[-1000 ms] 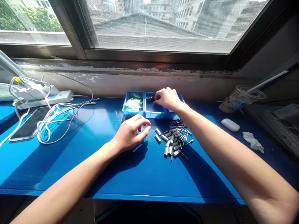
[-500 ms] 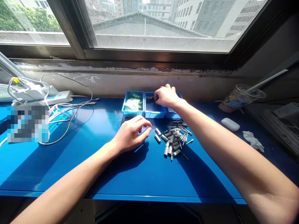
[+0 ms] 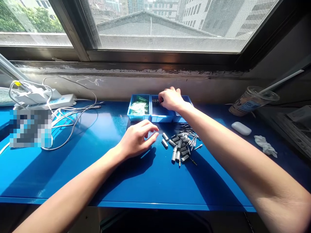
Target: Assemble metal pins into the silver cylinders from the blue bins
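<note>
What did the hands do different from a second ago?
Very little. The right hand crept slightly to the left over the middle blue tray, its fingertips by the small dark parts. The left hand stayed curled on the blue table beside the pile of metal cylinders.

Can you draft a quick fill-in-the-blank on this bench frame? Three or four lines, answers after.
1. The right hand reaches into the ____ of the three blue bins.
2. The left hand rests on the ____ table.
3. The pile of metal parts lies to the ____ of the left hand.
4. The plastic cup with a straw leans at the table's far ____ side.

Answers: middle; blue; right; right
</note>
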The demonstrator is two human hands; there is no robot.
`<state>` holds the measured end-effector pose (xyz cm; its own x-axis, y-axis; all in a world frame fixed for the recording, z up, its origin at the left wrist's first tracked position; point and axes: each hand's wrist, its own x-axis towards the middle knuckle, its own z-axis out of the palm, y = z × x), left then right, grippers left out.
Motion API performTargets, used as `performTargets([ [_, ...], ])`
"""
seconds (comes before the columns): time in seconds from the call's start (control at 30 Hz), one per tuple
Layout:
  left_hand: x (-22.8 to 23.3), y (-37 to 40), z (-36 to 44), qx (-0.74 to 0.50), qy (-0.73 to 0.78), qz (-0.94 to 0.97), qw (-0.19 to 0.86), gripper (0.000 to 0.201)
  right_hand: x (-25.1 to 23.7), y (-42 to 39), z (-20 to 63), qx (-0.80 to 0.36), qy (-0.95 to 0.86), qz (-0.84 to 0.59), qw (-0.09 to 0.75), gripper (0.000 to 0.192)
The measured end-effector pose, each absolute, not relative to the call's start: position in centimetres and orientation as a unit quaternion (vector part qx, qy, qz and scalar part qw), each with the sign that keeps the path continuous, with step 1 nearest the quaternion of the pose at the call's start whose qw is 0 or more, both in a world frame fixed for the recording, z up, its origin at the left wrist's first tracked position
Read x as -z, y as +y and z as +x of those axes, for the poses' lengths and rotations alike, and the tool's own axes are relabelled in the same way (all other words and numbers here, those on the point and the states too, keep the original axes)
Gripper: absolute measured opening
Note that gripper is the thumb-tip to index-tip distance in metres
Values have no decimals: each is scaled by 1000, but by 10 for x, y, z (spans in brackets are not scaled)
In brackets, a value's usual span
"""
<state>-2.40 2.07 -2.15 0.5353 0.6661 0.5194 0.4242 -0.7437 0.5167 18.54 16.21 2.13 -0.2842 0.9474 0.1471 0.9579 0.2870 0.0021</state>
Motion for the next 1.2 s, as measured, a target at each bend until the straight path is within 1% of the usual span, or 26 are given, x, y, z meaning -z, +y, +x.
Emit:
performTargets([
  [0.5,21,21,-24,-366,313,862,159,9,-14,165,183,46,-798,-594,85,21],
  [0.6,22,22,-23,-369,308,864,151,9,-14,165,184,43,-797,-596,91,24],
  [0.67,22,22,-23,-371,304,865,147,10,-18,162,185,48,-795,-594,114,25],
  [0.77,23,23,-23,-373,301,866,140,10,-29,143,186,69,-789,-583,180,21],
  [0.83,23,23,-24,-375,298,867,136,10,-38,119,186,60,-796,-567,202,26],
  [0.93,22,24,-25,-376,296,869,129,12,-47,74,189,5,-806,-559,196,30],
  [1.03,22,26,-25,-373,302,869,124,13,-47,38,203,-70,-829,-523,183,27],
  [1.1,22,26,-25,-375,303,867,122,13,-42,27,218,-98,-840,-513,145,22],
  [1.2,21,27,-26,-375,301,869,117,13,-35,26,238,-119,-847,-514,66,20],
])
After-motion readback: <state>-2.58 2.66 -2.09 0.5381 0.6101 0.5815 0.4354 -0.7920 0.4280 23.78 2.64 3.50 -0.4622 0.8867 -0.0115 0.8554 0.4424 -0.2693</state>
